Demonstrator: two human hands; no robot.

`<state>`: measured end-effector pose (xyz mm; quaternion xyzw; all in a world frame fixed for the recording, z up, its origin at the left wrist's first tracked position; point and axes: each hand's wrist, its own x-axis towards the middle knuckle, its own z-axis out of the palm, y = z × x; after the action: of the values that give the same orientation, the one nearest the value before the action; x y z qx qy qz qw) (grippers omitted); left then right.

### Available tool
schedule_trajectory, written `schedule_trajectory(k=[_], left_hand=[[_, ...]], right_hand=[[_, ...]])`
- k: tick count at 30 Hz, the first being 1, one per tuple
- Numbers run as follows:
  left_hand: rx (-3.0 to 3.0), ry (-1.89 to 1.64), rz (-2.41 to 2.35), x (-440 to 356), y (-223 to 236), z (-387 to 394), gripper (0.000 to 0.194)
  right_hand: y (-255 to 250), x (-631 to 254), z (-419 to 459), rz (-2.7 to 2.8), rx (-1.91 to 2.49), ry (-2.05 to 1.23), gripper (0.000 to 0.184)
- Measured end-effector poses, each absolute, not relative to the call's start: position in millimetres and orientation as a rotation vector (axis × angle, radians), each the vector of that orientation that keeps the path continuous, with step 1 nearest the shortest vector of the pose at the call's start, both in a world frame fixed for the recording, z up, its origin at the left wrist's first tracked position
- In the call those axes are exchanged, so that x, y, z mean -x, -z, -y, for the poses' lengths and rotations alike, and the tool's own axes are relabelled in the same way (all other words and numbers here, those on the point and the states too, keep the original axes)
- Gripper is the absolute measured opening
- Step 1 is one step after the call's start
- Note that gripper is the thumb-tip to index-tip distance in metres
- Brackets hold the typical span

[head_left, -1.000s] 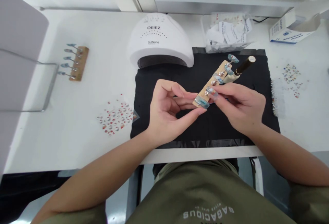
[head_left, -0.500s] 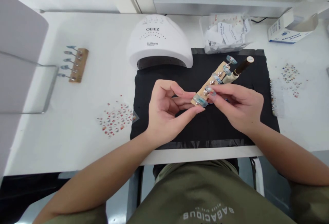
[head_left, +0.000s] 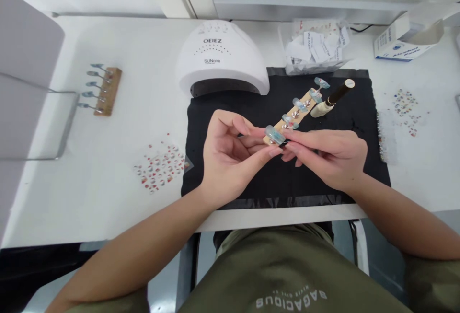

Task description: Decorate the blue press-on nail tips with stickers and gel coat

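Note:
My left hand (head_left: 230, 159) grips the near end of a wooden nail stand (head_left: 279, 125) between thumb and fingers, above a black cloth. Several glossy blue-and-clear false nails sit on silver pegs along the stand, which slants away to the upper right. The nearest and widest false nail (head_left: 275, 135) lies between my two hands. My right hand (head_left: 327, 155) is closed in a pinch of thumb and index finger at that nail's right end; its fingertips partly hide the contact. Just beyond the stand a polish bottle (head_left: 322, 108) with a dark cap stands on the cloth.
A white nail lamp (head_left: 223, 59) stands behind the black cloth (head_left: 223, 104). Beside it are a clear bin (head_left: 305, 69) of alcohol pad packets and an open box (head_left: 402, 47). Small gem stickers (head_left: 160, 167) lie left, more gems (head_left: 406, 107) right. Another nail stand (head_left: 109, 91) sits far left.
My right hand has slid down from the second false nail to the nearest one. The stand has shifted slightly left and turned a little in my left hand.

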<state>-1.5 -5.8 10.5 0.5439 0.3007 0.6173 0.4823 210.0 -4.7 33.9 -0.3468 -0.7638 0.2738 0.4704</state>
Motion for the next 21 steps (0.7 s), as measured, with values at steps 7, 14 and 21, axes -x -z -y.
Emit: schedule_trajectory(k=[7,14,21], left_hand=[[-1.265,-1.497,-0.571,0.2,-14.1,8.0,0.041],[-1.325,-1.454,-0.516,3.5,-15.2,7.9,0.046],[-1.338,-1.466,-0.520,3.0,-12.6,9.4,0.045]], right_hand=[[-33.7,-207.1,6.7,1.889,0.765,-0.774,0.045],[-33.0,-205.9,7.4,1.854,0.716,-0.908,0.040],[-30.7,-205.4,7.8,1.782,0.688,-0.998,0.038]])
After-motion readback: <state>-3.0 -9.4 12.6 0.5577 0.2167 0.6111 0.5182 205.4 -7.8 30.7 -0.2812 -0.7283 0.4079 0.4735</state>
